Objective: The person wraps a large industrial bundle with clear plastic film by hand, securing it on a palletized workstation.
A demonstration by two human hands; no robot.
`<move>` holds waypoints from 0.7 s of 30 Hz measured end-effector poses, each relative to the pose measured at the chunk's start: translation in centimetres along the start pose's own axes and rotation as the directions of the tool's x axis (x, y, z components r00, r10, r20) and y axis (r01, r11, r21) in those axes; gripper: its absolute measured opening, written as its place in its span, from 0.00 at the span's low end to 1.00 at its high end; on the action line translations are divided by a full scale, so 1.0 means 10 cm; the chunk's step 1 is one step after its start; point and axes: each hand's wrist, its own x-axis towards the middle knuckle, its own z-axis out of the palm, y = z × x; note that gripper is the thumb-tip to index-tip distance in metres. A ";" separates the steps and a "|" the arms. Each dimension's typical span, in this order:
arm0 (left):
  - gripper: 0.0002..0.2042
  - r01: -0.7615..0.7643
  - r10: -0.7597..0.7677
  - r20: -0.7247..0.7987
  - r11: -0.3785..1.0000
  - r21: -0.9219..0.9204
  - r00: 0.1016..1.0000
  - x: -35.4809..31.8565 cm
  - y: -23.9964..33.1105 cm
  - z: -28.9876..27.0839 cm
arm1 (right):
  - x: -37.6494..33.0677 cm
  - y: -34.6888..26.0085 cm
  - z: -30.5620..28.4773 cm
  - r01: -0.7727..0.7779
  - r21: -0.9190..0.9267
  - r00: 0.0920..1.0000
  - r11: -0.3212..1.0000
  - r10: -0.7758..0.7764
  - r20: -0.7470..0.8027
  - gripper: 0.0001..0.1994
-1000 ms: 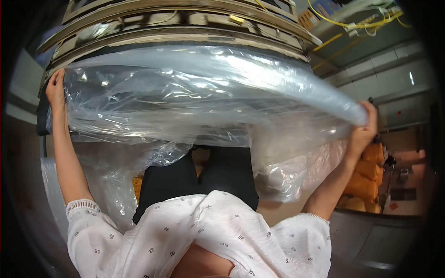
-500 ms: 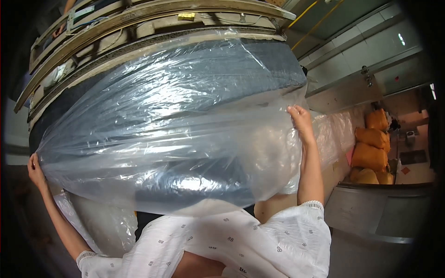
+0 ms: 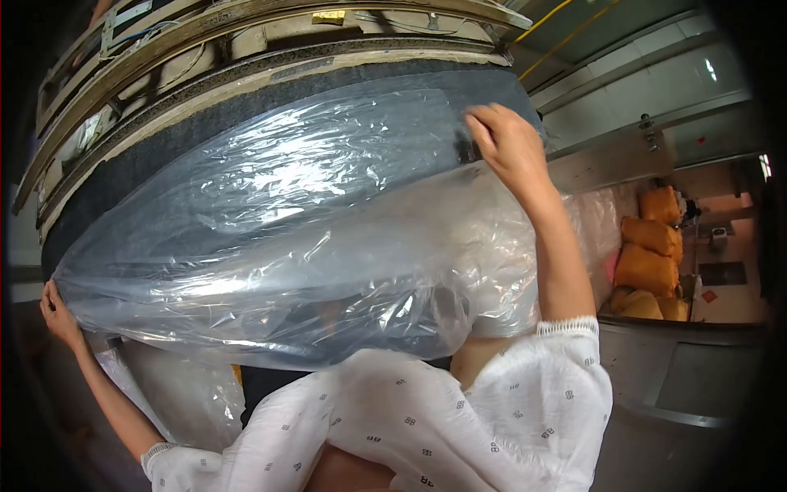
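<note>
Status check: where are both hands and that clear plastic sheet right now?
Left hand grips plastic sheet at lower left edge. Right hand pinches its upper right edge. Sheet spread over the dark roll. Nothing blocking.

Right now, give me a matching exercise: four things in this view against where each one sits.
Things:
1. left hand
2. right hand
3. clear plastic sheet
4. orange sacks

Places:
A. far right, stacked
B. upper middle, on the sheet's top edge
C. stretched between both hands
D. lower left, gripping the sheet's corner

Pairs: 1-D, 2-B, 3-C, 4-A
</note>
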 end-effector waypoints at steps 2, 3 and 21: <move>0.16 0.007 -0.006 -0.025 0.999 0.049 1.000 -0.04 -0.08 0.05 | 0.13 -0.07 0.26 0.050 0.095 0.993 0.994 -0.040 -0.108 0.12; 0.16 0.030 -0.026 -0.047 0.995 0.098 0.999 -0.04 -0.11 0.10 | 0.16 -0.09 0.43 0.050 0.081 0.994 0.995 -0.042 -0.099 0.13; 0.12 0.004 -0.001 0.014 0.980 -0.198 1.000 -0.46 -0.47 -1.47 | 0.80 0.16 0.84 0.057 0.178 0.950 0.982 0.002 -0.312 0.10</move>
